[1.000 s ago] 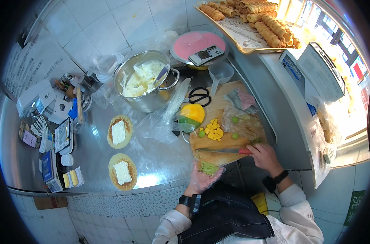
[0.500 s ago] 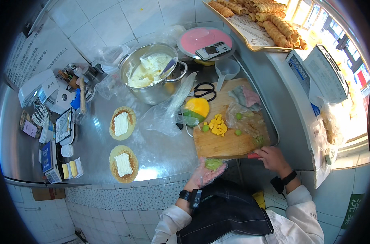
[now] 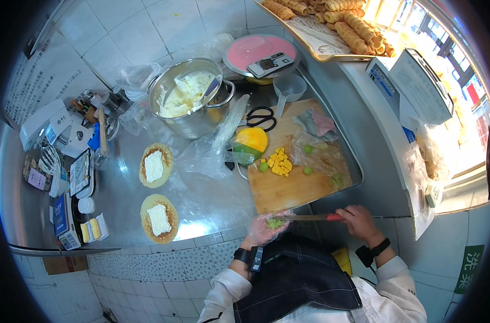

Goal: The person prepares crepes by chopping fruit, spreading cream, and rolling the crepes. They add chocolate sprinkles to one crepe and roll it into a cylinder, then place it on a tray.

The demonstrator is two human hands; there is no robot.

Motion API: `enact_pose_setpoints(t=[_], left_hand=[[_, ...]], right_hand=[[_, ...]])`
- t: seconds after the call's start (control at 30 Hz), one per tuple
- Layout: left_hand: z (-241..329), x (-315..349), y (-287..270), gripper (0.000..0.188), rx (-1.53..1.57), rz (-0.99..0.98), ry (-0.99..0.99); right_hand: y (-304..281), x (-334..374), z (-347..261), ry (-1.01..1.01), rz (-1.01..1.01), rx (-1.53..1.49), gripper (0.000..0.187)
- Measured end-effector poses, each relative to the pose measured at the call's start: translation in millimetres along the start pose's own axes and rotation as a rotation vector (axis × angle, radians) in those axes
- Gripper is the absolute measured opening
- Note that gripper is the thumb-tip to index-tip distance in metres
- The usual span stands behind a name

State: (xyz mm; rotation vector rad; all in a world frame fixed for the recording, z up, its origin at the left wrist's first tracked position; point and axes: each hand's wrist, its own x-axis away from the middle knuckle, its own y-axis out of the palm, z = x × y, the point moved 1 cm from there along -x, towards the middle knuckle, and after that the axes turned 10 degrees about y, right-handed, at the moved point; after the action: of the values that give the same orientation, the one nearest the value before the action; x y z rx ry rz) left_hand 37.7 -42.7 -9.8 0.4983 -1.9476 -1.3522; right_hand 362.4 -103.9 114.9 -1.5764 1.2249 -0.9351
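Observation:
Just off the near edge of the wooden cutting board, my left hand, in a clear plastic glove, is cupped palm up around chopped green fruit. My right hand grips the red handle of a knife. Its blade points left, with the tip at the green pieces in my left palm. On the board lie diced yellow mango, several round green fruits and a crumpled clear bag. A cut mango rests at the board's left edge.
Two pancakes topped with white cream lie left on the steel counter. Behind them stands a steel pot of cream. Black-handled scissors and a measuring cup lie beyond the mango. A tray of pastry rolls sits far right.
The knife has lifted off the board's near edge and swung left, so its blade now reaches my left palm. My left hand has shifted slightly; the whole view has turned a little.

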Motion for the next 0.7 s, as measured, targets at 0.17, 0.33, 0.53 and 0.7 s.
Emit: enact_pose_setpoints(t=[0.17, 0.33, 0.53, 0.7], left_hand=[[3, 1, 3, 0.052, -0.232, -0.002, 0.024], [3, 3, 2, 0.051, -0.433, 0.148, 0.058], [2, 4, -1, 0.056, -0.270, 0.231, 0.131], [4, 4, 2, 0.054, -0.491, 0.253, 0.160]], right_hand=[[-11, 5, 1, -0.043, 0.100, 0.119, 0.041], [-17, 18, 0, 0.015, 0.232, 0.076, 0.042], [-1, 13, -22, 0.227, 0.107, -0.006, 0.038], [-3, 7, -29, 0.149, 0.020, 0.001, 0.038]])
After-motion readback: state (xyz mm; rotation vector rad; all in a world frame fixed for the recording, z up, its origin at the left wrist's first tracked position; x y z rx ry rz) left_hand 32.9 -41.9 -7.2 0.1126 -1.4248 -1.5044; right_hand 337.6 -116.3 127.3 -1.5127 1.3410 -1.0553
